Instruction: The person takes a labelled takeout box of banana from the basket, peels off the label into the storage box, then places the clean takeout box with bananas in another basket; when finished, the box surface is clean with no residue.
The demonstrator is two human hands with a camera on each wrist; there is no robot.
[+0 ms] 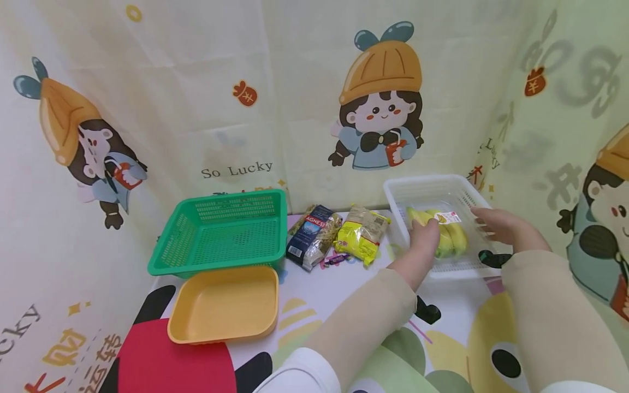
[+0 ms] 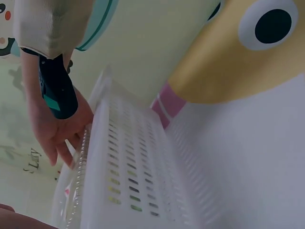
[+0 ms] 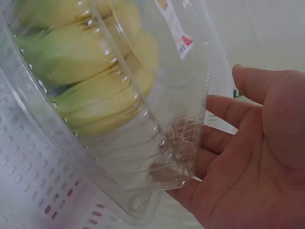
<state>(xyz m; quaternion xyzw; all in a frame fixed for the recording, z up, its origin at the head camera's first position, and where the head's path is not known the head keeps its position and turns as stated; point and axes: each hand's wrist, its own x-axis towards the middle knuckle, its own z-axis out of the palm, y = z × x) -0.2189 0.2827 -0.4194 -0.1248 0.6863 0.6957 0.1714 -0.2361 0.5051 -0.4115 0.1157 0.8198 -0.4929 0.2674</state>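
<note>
A clear plastic clamshell box (image 1: 472, 234) of yellow-green bananas (image 1: 457, 237), with a white label on its lid, sits in the white perforated basket (image 1: 442, 273) at right. My left hand (image 1: 423, 240) is at the box's left side, over the bananas' near end; how its fingers lie is hidden. Only a sliver of it enters the left wrist view. At the box's other side is my right hand (image 1: 508, 229). In the right wrist view its fingers (image 3: 228, 112) reach the box's edge, thumb held apart and not wrapped round it.
A green basket (image 1: 221, 267) stands at left behind a yellow tray (image 1: 223, 335). Between the baskets lie a dark AGNESI pasta bag (image 1: 314, 237), a yellow packet (image 1: 361, 234) and a small purple-wrapped sweet (image 1: 337, 260). A printed curtain (image 1: 304, 109) hangs behind.
</note>
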